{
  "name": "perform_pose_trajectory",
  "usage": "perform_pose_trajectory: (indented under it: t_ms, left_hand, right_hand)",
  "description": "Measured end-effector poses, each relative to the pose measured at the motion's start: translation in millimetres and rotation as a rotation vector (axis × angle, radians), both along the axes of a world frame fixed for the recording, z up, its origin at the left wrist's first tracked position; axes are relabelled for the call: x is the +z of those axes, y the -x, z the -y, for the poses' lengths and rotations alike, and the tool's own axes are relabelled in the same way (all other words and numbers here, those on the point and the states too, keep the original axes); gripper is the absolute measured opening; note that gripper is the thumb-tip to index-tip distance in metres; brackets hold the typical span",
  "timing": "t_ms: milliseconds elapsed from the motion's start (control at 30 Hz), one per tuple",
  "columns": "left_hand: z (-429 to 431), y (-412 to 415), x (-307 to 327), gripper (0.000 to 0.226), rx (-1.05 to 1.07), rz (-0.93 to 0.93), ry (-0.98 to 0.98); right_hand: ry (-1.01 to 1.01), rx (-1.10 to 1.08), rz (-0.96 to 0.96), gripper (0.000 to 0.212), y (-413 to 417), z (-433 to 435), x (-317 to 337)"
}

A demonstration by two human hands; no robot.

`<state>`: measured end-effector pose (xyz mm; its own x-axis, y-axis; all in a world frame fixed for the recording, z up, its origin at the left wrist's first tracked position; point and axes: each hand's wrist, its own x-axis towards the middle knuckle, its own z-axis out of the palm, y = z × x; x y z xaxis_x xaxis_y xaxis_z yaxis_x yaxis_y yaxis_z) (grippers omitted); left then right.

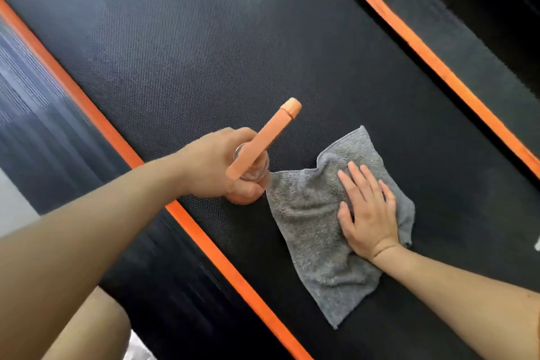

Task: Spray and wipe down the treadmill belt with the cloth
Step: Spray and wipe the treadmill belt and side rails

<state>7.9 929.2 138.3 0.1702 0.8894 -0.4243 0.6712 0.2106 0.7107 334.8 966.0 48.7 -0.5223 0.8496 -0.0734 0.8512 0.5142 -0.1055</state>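
The black textured treadmill belt (204, 47) runs diagonally across the view between two orange stripes. A grey cloth (312, 231) lies spread on the belt at lower centre. My right hand (368, 210) presses flat on the cloth's right part, fingers straight and pointing up-left. My left hand (216, 166) grips a clear spray bottle with an orange spray head (263, 140), held just left of the cloth, above the belt's left edge. The nozzle points up and to the right over the belt.
An orange stripe (96, 117) borders the belt on the left, with a dark side rail (43, 131) beyond it. Another orange stripe (432, 61) and dark rail (479, 47) border the right. Pale floor (11, 204) shows at far left.
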Motion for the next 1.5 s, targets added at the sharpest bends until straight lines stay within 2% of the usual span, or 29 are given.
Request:
perform_pose_trajectory:
  t_ms: [133,200,300,367,400,467,534,634,667,767,801,1001,1068,1134,1201,1268,1368,1435,1502]
  left_hand:
    - [6.6,-0.9,1.5,0.085,0.135,0.048,0.043]
    - [9.4,-8.2,2.6,0.087,0.19,0.138,0.064]
    - [26.8,-29.1,1.2,0.08,0.41,0.22,-0.099]
    - [41.2,-50.1,-4.3,0.067,0.617,0.101,-0.071]
    - [55.4,-60.9,-3.3,0.057,0.654,-0.105,0.022]
    - [89.6,-90.7,-3.1,0.035,0.551,-0.508,0.2]
    - [109.5,-121.2,-1.3,0.025,0.391,-0.675,0.194]
    - [117.0,-157.0,-6.0,0.011,0.096,-0.597,-0.173]
    - [116.6,-164.6,-7.3,0.011,0.013,-0.545,-0.201]
    - [122.8,-183.0,-12.3,0.042,-0.127,-0.461,0.067]
    - [124.6,-186.0,-13.4,0.048,-0.163,-0.47,0.099]
    - [120.1,-223.2,-5.7,0.056,-0.476,-0.581,0.094]
    - [119.0,-229.2,-7.2,0.059,-0.487,-0.618,0.072]
    - [114.3,-227.2,-7.0,0.061,-0.371,-0.647,0.01]
    - [111.8,-215.5,-4.1,0.058,-0.214,-0.681,-0.03]
    - [112.9,-201.9,-2.5,0.052,-0.119,-0.693,-0.072]
    - [120.5,-181.4,-3.0,0.054,-0.131,-0.7,-0.123]
    - [124.4,-179.1,-2.2,0.061,-0.155,-0.662,-0.079]
    - [124.4,-183.0,-1.3,0.047,-0.168,-0.632,-0.026]
  right_hand:
    - [0.014,0.0,-0.013,0.061,0.0,-0.4,0.5]
    - [0.007,-0.022,-0.034,0.061,-3.1,2.1,-2.5]
    - [-0.009,0.006,-0.049,0.06,1.4,-2.0,-3.4]
    - [0.0,-0.014,0.0,0.062,1.3,0.6,-2.5]
    - [0.026,-0.018,0.032,0.063,3.3,5.2,-0.9]
    - [0.06,-0.025,0.032,0.065,4.1,25.1,0.9]
    - [0.083,0.052,0.045,0.066,15.8,61.4,-1.8]
    - [0.088,0.289,0.005,0.064,16.8,113.5,-5.5]
    - [0.101,0.353,-0.006,0.064,12.1,119.5,-6.0]
    - [0.119,0.474,0.005,0.059,-23.9,112.6,-4.0]
    - [0.121,0.477,0.02,0.058,-43.2,106.4,-4.9]
    - [0.178,0.003,0.161,0.071,-172.5,46.2,8.4]
    - [0.185,-0.201,0.124,0.077,-160.6,37.8,5.3]
    - [0.119,-0.293,0.076,0.077,-117.7,52.4,1.2]
    - [0.063,-0.124,0.018,0.071,-68.9,87.4,-5.4]
    - [0.131,0.144,0.013,0.069,-38.0,130.0,-1.8]
    - [0.219,0.38,-0.01,0.067,-42.4,131.7,6.8]
    - [0.192,0.397,0.032,0.066,-76.7,95.7,3.4]
    - [0.147,0.179,0.083,0.071,-127.5,43.8,1.8]
